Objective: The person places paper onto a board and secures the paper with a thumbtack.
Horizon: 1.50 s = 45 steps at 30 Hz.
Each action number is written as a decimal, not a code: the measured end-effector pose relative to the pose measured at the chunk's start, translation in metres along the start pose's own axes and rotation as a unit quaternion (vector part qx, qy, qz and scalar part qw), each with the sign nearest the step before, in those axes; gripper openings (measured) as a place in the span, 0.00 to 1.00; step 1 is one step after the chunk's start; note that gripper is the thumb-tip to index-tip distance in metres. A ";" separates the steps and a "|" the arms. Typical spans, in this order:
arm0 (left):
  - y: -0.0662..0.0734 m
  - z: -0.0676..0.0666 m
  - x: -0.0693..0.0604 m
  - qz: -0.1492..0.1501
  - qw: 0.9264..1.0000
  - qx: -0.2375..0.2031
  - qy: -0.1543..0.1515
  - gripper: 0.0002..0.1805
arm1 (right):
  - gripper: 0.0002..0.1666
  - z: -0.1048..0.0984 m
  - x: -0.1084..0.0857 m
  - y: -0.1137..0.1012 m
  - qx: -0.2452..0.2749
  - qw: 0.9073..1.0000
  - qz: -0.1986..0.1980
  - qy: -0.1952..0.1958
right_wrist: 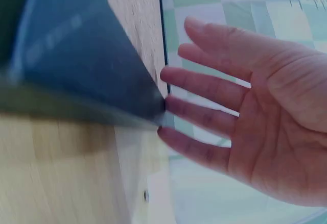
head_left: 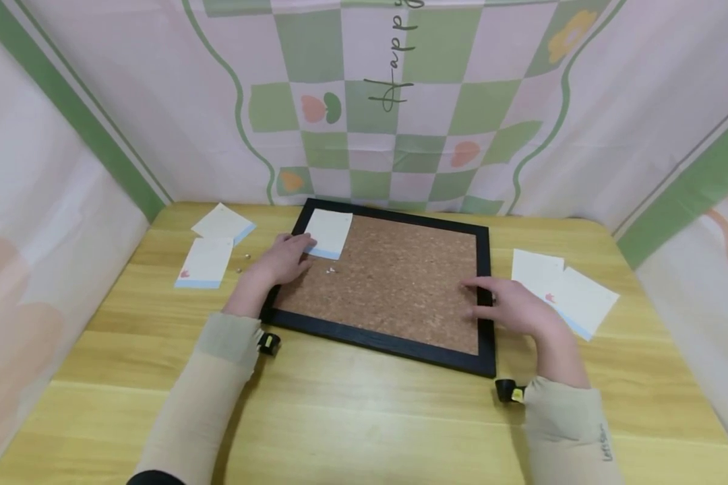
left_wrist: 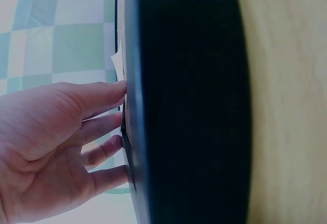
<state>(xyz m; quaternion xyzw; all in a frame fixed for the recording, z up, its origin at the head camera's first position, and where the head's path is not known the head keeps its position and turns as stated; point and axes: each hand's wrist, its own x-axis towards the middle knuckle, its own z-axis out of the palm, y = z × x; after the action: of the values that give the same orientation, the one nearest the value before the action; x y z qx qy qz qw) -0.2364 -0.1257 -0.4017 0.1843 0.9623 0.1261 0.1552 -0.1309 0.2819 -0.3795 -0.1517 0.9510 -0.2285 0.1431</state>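
My left hand [head_left: 284, 259], fingers apart, lies at the notecard [head_left: 332, 232] on the far left of the corkboard [head_left: 400, 283]; my right hand [head_left: 518, 306], fingers spread, spans the right rim [head_left: 487, 350]. Light pressure should keep the notecard square.

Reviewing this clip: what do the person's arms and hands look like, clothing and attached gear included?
The left hand and right hand are ungloved. The left sleeve and right sleeve are beige with wide cuffs; the right one carries dark lettering. A left wrist device and right wrist device sit at the cuffs, both black with a yellow mark.
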 end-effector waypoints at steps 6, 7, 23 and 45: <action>-0.001 -0.003 -0.001 0.008 1.000 0.002 0.004 0.27 | 0.31 -0.009 -0.003 0.012 0.053 0.998 0.010 0.031; -0.001 -0.003 -0.001 0.009 1.000 0.002 0.004 0.27 | 0.30 -0.010 -0.004 0.014 0.059 0.997 0.010 0.040; -0.001 -0.003 -0.002 0.002 1.000 0.014 -0.002 0.27 | 0.20 -0.020 -0.023 0.066 0.056 0.981 0.152 0.107; 0.001 0.000 0.000 -0.005 1.000 0.015 -0.009 0.28 | 0.15 -0.011 -0.026 0.078 0.058 0.981 0.175 0.056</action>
<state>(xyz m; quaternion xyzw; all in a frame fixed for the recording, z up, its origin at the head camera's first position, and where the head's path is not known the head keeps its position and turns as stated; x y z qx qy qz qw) -0.2364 -0.1250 -0.4015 0.1825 0.9637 0.1087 0.1618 -0.1283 0.3615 -0.4023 0.0385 0.9545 -0.2630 0.1354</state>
